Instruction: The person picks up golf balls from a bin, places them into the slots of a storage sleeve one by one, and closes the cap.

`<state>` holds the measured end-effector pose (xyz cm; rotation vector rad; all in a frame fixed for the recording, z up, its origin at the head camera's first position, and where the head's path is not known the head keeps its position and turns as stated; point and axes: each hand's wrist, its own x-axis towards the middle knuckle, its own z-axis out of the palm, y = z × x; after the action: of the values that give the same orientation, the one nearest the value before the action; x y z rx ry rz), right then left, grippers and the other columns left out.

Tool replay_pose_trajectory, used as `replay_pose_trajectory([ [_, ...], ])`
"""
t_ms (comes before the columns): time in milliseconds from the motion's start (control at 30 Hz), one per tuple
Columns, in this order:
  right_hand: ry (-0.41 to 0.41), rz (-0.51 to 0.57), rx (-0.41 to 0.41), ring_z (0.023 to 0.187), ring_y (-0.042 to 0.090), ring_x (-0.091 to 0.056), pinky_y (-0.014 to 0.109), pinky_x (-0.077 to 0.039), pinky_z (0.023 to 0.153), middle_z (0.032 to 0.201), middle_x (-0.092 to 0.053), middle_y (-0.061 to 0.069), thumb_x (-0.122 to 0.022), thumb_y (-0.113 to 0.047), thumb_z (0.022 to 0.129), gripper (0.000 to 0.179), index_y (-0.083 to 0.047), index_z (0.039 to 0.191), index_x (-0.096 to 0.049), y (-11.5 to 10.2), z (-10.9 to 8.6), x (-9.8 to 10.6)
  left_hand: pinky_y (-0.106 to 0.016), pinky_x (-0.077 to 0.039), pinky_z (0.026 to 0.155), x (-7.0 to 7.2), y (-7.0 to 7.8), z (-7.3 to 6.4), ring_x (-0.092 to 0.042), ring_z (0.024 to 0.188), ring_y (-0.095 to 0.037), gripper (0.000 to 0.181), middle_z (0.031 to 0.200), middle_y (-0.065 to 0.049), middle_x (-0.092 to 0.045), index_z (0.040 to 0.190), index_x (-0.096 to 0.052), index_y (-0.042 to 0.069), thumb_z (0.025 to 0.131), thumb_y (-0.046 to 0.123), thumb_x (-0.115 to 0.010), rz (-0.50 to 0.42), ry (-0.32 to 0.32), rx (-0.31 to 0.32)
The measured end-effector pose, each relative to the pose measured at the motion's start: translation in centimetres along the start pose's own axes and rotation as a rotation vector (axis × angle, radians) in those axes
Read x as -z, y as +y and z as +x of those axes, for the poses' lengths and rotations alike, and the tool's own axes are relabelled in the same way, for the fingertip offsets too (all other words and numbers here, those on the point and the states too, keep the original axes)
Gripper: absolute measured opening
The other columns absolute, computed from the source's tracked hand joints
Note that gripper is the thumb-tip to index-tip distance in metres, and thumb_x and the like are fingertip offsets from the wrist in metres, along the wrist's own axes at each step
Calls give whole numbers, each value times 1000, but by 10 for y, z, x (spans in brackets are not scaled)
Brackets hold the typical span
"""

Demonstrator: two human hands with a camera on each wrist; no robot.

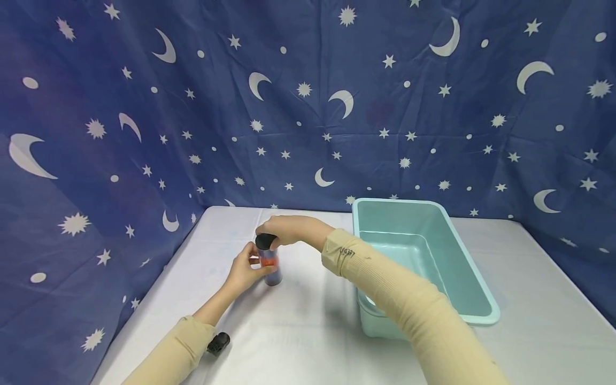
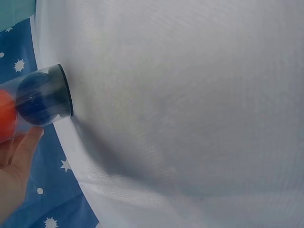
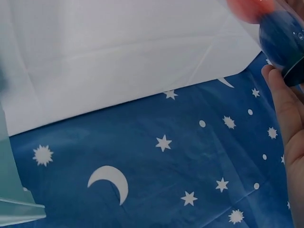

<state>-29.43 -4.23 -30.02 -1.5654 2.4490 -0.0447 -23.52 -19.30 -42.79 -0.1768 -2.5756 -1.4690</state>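
Note:
A clear ball tube (image 1: 275, 277) with a black lid (image 1: 265, 241) stands over the white table, left of centre in the head view. Inside it are an orange ball (image 2: 6, 115) and a blue ball (image 2: 38, 99), seen from the left wrist. My left hand (image 1: 244, 274) holds the tube's side, thumb in front and fingers behind. From above, my right hand (image 1: 287, 230) grips the lid. The right wrist view shows its fingers at the lid's edge, near another blue ball (image 3: 282, 38).
An open light-green basin (image 1: 474, 278) sits on the white table (image 1: 298, 342) to the right, partly behind my right forearm. A small black object (image 1: 218, 343) lies beside my left sleeve. A blue curtain (image 1: 298, 133) with moons and stars surrounds the table's far and left sides.

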Motion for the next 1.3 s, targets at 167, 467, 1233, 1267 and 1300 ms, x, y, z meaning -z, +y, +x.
replay_pose_trajectory([
  [167, -45, -75, -19, 92, 17, -62, 24, -49, 84, 103, -68, 7, -68, -8, 86, 25, -4, 110, -62, -2, 1, 3, -42, -53, 87, -1, 2, 1, -63, 98, -36, 39, 101, -17, -59, 96, -46, 3, 75, 8, -79, 8, -3, -1],
  [467, -146, -233, -48, 96, 15, -62, 22, -50, 85, 109, -68, 3, -67, -14, 87, 31, -9, 118, -61, -9, 4, 10, -42, -53, 88, -2, 3, 1, -63, 98, -36, 40, 102, -17, -61, 98, -48, 3, 73, 7, -79, 1, -10, 3],
  [1233, -56, -221, -2, 89, 15, -61, 23, -48, 80, 102, -69, 4, -64, -12, 89, 22, -7, 111, -62, -6, -2, 2, -46, -47, 99, 15, 6, 2, -55, 117, -42, 55, 124, -23, -56, 126, -51, 0, 79, 14, -76, -48, -116, 0],
  [1267, -45, -217, 9, 90, 15, -62, 24, -48, 81, 102, -69, 3, -64, -11, 89, 21, -7, 110, -62, -5, -2, 2, -47, -46, 99, 17, 7, 2, -54, 117, -42, 57, 125, -23, -56, 129, -50, 0, 80, 13, -75, -53, -120, -19],
  [1300, -38, -208, 17, 90, 15, -61, 24, -48, 81, 101, -69, 3, -64, -11, 89, 21, -7, 110, -62, -5, -2, 1, -47, -46, 100, 18, 7, 2, -54, 117, -42, 58, 125, -23, -56, 131, -49, 0, 80, 13, -75, -55, -124, -38],
])
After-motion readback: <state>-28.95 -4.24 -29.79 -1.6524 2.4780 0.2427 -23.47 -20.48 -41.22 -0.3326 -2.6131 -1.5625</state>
